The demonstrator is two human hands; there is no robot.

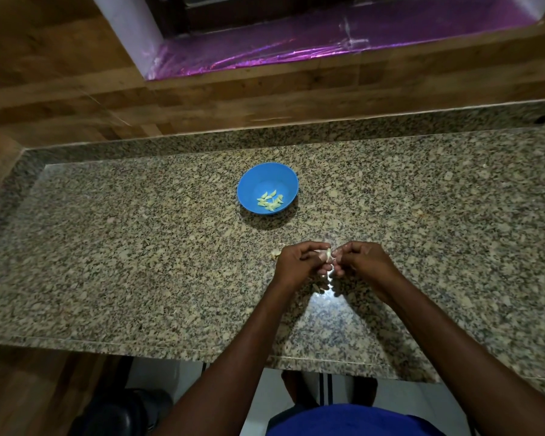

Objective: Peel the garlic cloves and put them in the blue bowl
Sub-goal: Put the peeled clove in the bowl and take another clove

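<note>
Speckled granite counter [139,262] fills most of the view, with a wood-look wall behind it and a shiny purple sill [296,48] up top. The bowl [267,188], blue plastic, sits around the middle of the counter, a bit to the far side of the hands and slightly left. Inside it there's a small pile of peeled cloves [270,200], pale yellow-green, bunched toward the near right of the bowl.

Both hands are together just above the counter, near side of the bowl. Left hand [299,261] has its fingers curled in, pinching a clove [327,254] between thumb and fingertips. Right hand [359,258] is curled too, its fingertips right up against that same clove from the other side, so both look to have hold of it.

Bits of pale skin [323,286] lie on the counter under and just near of the hands, and another scrap [275,253] is just left of the left hand.
</note>
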